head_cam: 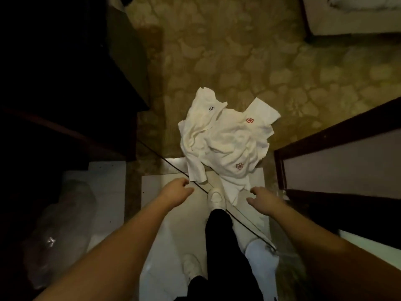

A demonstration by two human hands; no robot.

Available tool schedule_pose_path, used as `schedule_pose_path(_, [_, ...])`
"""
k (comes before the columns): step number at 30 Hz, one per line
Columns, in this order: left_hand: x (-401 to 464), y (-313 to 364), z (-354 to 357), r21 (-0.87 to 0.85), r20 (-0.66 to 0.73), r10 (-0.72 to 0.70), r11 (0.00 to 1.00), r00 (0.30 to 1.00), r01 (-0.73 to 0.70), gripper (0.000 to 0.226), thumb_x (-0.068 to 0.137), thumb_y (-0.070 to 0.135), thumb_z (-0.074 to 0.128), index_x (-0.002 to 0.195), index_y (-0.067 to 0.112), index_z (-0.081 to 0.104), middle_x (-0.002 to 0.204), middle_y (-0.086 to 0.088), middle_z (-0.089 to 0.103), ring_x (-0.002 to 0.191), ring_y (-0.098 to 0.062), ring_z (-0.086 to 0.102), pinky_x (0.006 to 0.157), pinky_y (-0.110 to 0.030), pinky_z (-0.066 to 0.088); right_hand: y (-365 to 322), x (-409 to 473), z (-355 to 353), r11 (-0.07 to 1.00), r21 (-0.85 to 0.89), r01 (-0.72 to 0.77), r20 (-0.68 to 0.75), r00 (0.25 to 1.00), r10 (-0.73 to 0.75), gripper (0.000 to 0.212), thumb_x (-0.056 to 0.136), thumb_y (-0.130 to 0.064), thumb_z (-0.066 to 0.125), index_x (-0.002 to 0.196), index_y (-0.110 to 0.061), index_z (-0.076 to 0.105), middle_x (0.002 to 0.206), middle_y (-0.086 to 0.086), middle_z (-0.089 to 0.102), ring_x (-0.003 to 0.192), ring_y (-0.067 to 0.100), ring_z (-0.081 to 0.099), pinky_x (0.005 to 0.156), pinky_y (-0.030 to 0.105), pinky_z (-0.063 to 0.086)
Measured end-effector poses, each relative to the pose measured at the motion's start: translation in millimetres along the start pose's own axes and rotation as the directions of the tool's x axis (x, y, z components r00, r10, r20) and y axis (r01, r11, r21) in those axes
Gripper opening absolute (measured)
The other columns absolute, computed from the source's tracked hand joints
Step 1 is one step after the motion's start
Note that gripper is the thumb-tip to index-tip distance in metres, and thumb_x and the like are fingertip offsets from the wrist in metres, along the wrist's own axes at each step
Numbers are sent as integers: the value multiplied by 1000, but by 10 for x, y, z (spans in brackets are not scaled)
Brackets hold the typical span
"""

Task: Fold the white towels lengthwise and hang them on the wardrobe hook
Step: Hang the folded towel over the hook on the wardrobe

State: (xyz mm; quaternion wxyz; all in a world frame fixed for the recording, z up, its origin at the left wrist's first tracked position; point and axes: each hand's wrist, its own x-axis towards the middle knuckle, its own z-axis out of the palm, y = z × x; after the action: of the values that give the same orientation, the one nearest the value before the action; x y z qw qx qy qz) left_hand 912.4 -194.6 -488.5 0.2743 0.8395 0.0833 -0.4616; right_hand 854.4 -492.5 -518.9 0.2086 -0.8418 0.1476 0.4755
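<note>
A crumpled heap of white towels (225, 140) lies on the floor ahead of me, partly on the patterned carpet and partly on the pale tile. Small red and dark embroidered marks show on the cloth. My left hand (176, 191) hovers just short of the heap's near left corner, fingers loosely curled and holding nothing. My right hand (263, 202) hangs at the same height near the heap's near right edge, fingers also relaxed and holding nothing. No wardrobe hook is in view.
Dark wooden furniture (71, 88) fills the left side. A dark-framed door or panel (338, 153) stands at the right. A thin black cable (173, 168) crosses the tile under the towels. My white shoe (216, 197) steps forward between my hands. A plastic bag (63, 224) lies at lower left.
</note>
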Motion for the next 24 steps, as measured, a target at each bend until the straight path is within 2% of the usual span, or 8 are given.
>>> schedule_pose_path(6, [1337, 146, 39, -12, 34, -75, 997, 997, 75, 34, 97, 33, 57, 125, 14, 62, 126, -6, 64, 107, -23, 61, 86, -29, 45, -116, 1380, -241, 979, 186, -86, 75, 994, 74, 58, 98, -32, 59, 147, -6, 45, 150, 13, 47, 135, 27, 48, 103, 29, 38])
schedule_pose_path(9, [2047, 317, 156, 1, 52, -51, 999, 997, 51, 30, 96, 33, 58, 118, 14, 64, 117, -4, 64, 96, -20, 58, 68, -25, 41, -126, 2055, -367, 965, 248, -89, 34, 996, 84, 52, 96, -27, 63, 140, -1, 51, 144, 17, 52, 130, 29, 50, 98, 25, 37])
schedule_pose_path(11, [2510, 465, 237, -19, 48, -24, 1000, 999, 25, 30, 95, 30, 60, 118, 11, 63, 115, -7, 64, 96, -21, 57, 64, -25, 39, -77, 2476, -439, 958, 274, -90, -11, 995, 96, 52, 96, -24, 65, 138, 2, 51, 142, 21, 53, 125, 29, 54, 95, 20, 39])
schedule_pose_path(13, [2919, 594, 309, -51, 22, 0, 999, 1000, 1, 37, 95, 29, 61, 126, 8, 60, 123, -11, 62, 104, -25, 58, 72, -26, 39, -13, 2834, -516, 957, 277, -87, -57, 993, 106, 58, 94, -23, 68, 142, 3, 47, 144, 23, 50, 123, 28, 53, 96, 14, 41])
schedule_pose_path(15, [3280, 682, 378, -54, -30, -1, 999, 1000, -1, 48, 97, 31, 59, 138, 8, 50, 141, -12, 50, 121, -28, 54, 85, -25, 38, 72, 3167, -577, 978, 199, -57, -129, 988, 83, 68, 92, -25, 71, 146, 3, 41, 150, 24, 42, 136, 33, 43, 111, 27, 32])
schedule_pose_path(18, [3718, 777, 425, -10, -116, 53, 998, 992, -54, 52, 99, 30, 57, 144, 7, 41, 151, -13, 39, 131, -31, 47, 100, -32, 39, 133, 3612, -696, 999, 30, 34, -238, 971, -25, 81, 90, -29, 73, 152, 0, 30, 158, 25, 27, 146, 37, 27, 120, 41, 21])
schedule_pose_path(21, [4060, 850, 416, 40, -62, 105, 994, 993, -103, 71, 95, 29, 65, 154, 10, 29, 159, -10, 32, 140, -30, 39, 109, -36, 35, 66, 4033, -919, 996, -8, 94, -318, 944, -92, 89, 90, -35, 71, 158, -12, 19, 165, 17, 13, 151, 35, 15, 122, 46, 19])
schedule_pose_path(24, [4256, 797, 470, 142, 43, 76, 986, 996, -81, 64, 95, 27, 64, 151, 15, 36, 150, -12, 45, 132, -33, 47, 104, -38, 43, 30, 4304, -1112, 994, 106, 3, -300, 953, 29, 89, 90, -42, 69, 158, -17, 17, 165, 11, 19, 150, 33, 21, 120, 49, 25])
